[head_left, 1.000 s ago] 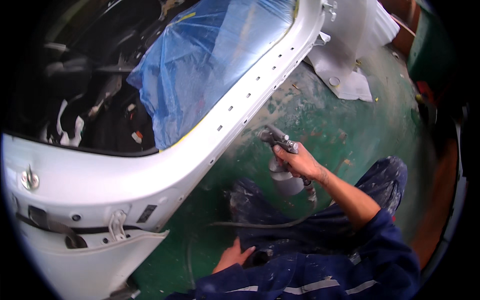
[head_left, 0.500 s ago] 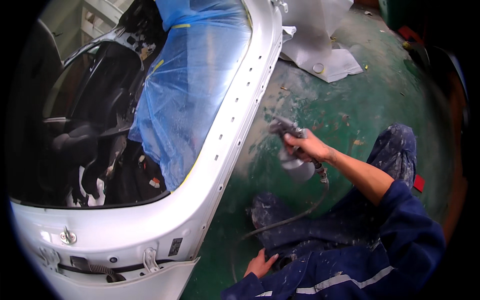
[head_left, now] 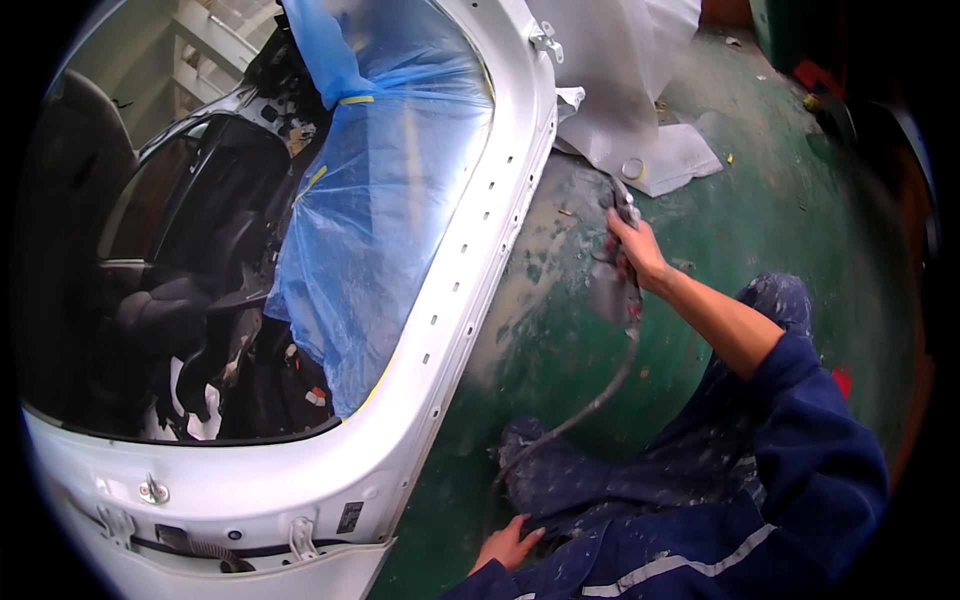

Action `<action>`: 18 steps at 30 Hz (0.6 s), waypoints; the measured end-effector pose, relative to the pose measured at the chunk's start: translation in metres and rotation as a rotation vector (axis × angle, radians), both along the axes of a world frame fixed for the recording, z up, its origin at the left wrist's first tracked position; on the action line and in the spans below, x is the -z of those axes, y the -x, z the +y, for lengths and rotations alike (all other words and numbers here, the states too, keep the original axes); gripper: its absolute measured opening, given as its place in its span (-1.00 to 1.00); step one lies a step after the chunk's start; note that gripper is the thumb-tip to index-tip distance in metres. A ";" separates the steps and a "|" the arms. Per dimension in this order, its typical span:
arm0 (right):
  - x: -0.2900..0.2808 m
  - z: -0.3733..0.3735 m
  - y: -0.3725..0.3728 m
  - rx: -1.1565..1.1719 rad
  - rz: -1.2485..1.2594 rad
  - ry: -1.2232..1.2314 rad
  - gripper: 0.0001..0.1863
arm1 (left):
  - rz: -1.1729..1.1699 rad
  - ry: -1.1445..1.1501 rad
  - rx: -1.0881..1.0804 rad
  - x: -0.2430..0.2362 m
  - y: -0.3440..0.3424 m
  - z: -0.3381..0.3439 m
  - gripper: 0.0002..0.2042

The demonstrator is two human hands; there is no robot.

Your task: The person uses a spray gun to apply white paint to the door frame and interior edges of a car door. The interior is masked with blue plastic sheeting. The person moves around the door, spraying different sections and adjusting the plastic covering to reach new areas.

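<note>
My right hand [head_left: 641, 252] is closed round the grip of a spray gun [head_left: 624, 203], held out over the floor beside the car. A greyish cup [head_left: 607, 291] hangs under the gun, blurred by motion. From the grip a thin hose [head_left: 590, 405] curves down toward my knee. My left hand [head_left: 507, 546] rests near my thigh with its fingers stretched out and holds nothing. To the left stands the white car body frame [head_left: 462, 262], a little way from the gun. Blue masking film [head_left: 365, 225], fixed with yellow tape, covers part of its opening.
A dark seat [head_left: 210, 180] and loose parts show inside the car. Pale plastic sheeting [head_left: 620, 90] hangs and spreads onto the green, dusty floor [head_left: 760, 190] at the far side. A red piece [head_left: 842, 383] lies by my right knee.
My right hand has carried the spray gun farther away and slightly right, turning its front end away from the car. The whole view has shifted a little. My left hand stays near my thigh.
</note>
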State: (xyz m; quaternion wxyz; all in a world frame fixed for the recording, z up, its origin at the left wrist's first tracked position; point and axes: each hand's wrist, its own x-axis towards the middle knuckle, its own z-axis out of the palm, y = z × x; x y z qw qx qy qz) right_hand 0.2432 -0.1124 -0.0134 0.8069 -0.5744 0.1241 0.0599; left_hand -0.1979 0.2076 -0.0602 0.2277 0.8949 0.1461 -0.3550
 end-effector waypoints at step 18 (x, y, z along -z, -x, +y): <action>0.028 -0.044 -0.004 -0.801 -0.086 0.020 -0.62 | -0.482 -0.207 -0.088 -0.013 -0.085 -0.131 -0.54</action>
